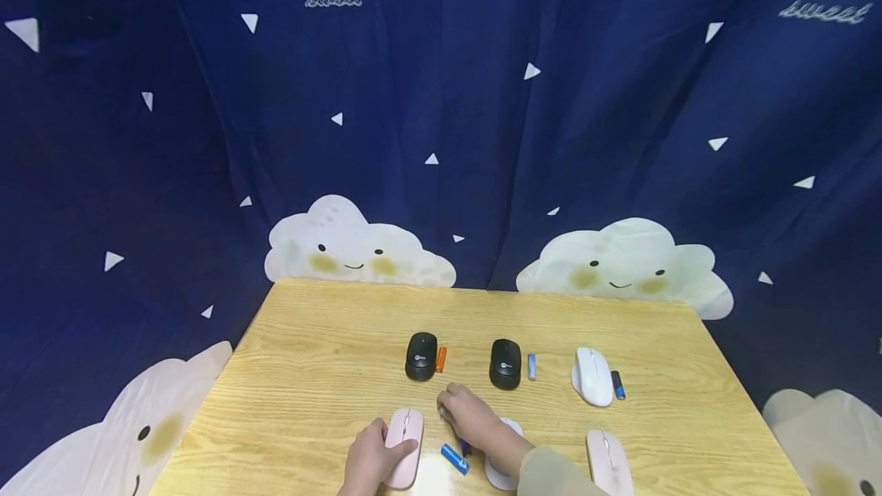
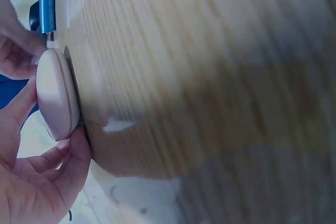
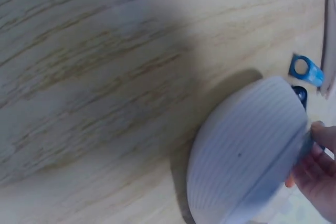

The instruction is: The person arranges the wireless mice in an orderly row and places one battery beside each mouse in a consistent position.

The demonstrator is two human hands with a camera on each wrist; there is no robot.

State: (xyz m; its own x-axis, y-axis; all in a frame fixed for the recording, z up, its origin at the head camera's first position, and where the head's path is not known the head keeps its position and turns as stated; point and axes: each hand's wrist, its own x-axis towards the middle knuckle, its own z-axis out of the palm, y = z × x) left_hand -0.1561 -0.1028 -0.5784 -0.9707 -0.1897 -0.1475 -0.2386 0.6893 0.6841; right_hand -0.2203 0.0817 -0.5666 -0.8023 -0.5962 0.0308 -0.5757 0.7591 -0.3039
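Observation:
My left hand (image 1: pixel 367 456) grips a pink computer mouse (image 1: pixel 405 446) by its sides, thumb on one edge and fingers on the other. The mouse rests on the table in the left wrist view. Just right of it, my right hand (image 1: pixel 470 418) pinches a small greyish object (image 3: pixel 307 144) between thumb and fingers; most of it is hidden, so its kind is unclear. Below that hand lie a blue battery (image 1: pixel 455 459) and a dark battery (image 1: pixel 465 447). A white mouse (image 1: pixel 501 476) sits partly beneath the right forearm and looms large in the right wrist view.
Farther back on the wooden table (image 1: pixel 331 343) stand a black mouse (image 1: pixel 421 357) beside an orange battery (image 1: pixel 441 359), another black mouse (image 1: pixel 505 364) beside a light-blue battery (image 1: pixel 531 367), and a white mouse (image 1: pixel 593 376) beside a dark-blue battery (image 1: pixel 618 385). A pale pink mouse (image 1: pixel 609 462) is front right.

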